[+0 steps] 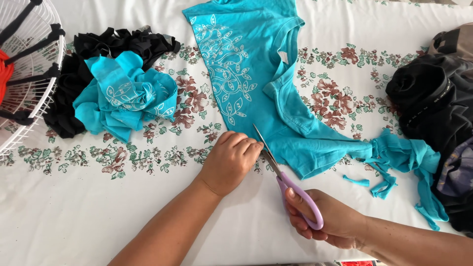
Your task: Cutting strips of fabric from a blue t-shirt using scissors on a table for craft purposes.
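I see right hand gripping scissors, blades at shirt hem. Left hand curled, pressing hem at 9 o'clock. Bare cloth toward 7.

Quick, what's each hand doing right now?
Left hand: curled, pressing down the turquoise shirt edge.
Right hand: closed through the purple-handled scissors, blades at the shirt's edge.
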